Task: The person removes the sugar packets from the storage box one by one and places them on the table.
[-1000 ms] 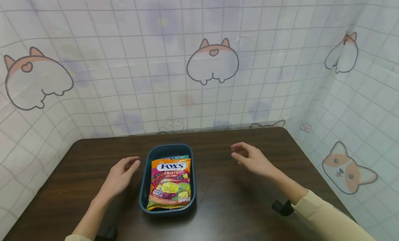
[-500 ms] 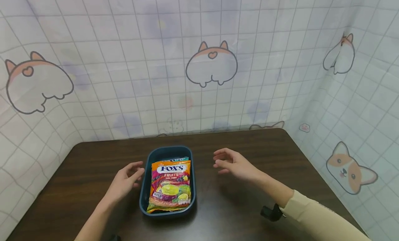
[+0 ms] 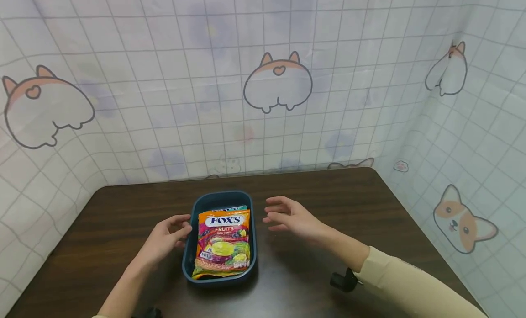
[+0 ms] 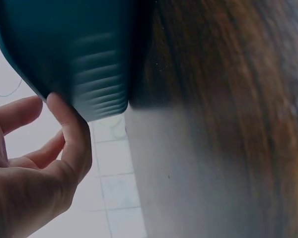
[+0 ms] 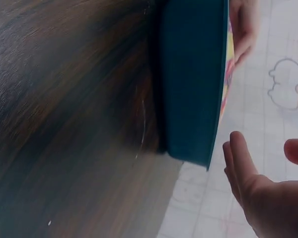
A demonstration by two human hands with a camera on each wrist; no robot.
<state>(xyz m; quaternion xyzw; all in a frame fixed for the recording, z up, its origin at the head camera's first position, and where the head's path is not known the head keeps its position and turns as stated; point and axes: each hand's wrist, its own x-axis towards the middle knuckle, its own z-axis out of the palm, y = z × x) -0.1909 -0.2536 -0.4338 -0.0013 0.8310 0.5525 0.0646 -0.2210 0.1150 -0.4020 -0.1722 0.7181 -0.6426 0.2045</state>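
A dark blue oval-cornered plastic basket [image 3: 222,200] stands on the table. In it lies an orange and purple FOX'S fruit candy bag [image 3: 223,249], over a teal bag [image 3: 243,208] of which only the top edge shows. My left hand [image 3: 163,238] is at the basket's left rim; in the left wrist view a bent fingertip [image 4: 54,101] meets the rim, with the other fingers loosely bent. To the right of the basket hovers my right hand [image 3: 297,219], fingers apart and relaxed, holding nothing. A gap separates its fingertips [image 5: 237,141] from the basket's right wall.
The dark wood table [image 3: 320,190] reaches back to a white grid-patterned cloth [image 3: 172,94] printed with corgis, which also hangs on both sides. A black wrist device [image 3: 345,280] sits under the right cuff.
My right hand has moved left toward the basket. The left hand has shifted slightly right, up to the rim. Basket and bags have stayed where they were.
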